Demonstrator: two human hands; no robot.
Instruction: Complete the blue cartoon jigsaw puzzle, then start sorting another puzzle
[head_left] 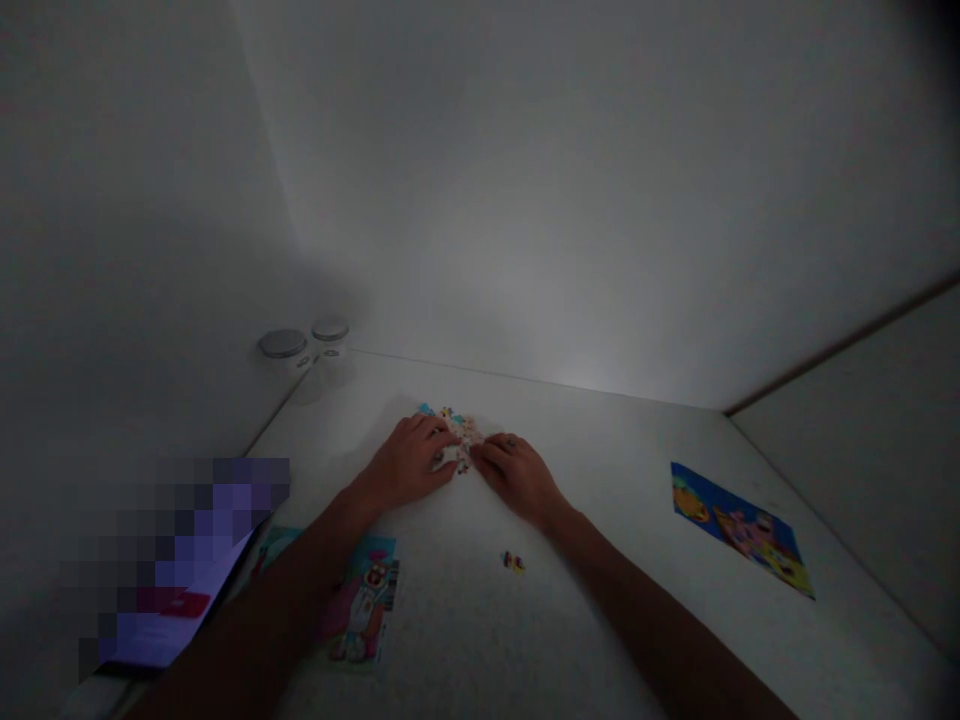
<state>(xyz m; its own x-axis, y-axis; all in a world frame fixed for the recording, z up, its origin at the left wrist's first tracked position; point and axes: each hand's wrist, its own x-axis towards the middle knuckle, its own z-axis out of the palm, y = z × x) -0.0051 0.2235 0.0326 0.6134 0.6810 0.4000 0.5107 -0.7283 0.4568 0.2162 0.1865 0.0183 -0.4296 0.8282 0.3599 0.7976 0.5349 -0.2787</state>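
Note:
A small pile of jigsaw puzzle pieces (465, 427) lies on the white table, mostly pale backs with a few blue and coloured faces. My left hand (411, 460) rests at the pile's left side, its fingers curved over the edge and the thumb apart from them. At the right side is my right hand (517, 472), fingers drawn together with the tips down at the pieces; whatever they hold is hidden. Nearer to me, apart from the pile, lie a couple of joined or touching puzzle pieces (514, 562), dark and yellow.
A colourful cartoon picture sheet (367, 600) lies partly under my left forearm. Another cartoon picture (742, 530) is at the right. Two clear jars with metal lids, a left jar (283, 345) and a right jar (331, 332), stand at the back left. A lit screen (187, 590), partly blurred, leans at left.

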